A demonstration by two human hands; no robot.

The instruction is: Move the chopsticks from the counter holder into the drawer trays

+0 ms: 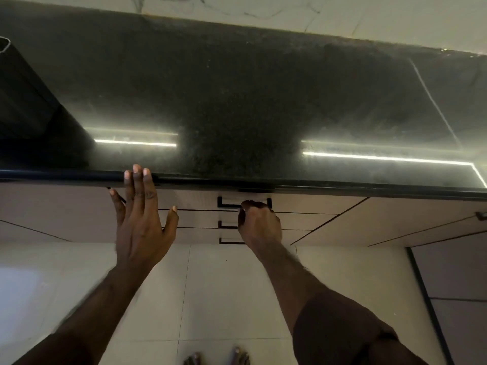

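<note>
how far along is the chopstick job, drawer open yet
Nothing looks done: the top drawer sits shut and no chopsticks are in view. In hand: the right hand curls round the drawer handle, while the left hand lies flat at the counter edge. Opening and moving remain.

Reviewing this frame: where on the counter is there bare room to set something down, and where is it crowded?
The dark counter shows bare from the black block at far left across to the right edge. The front edge is crowded: the left hand rests its fingers on the rim, and the right hand grips the top drawer handle just below.
</note>
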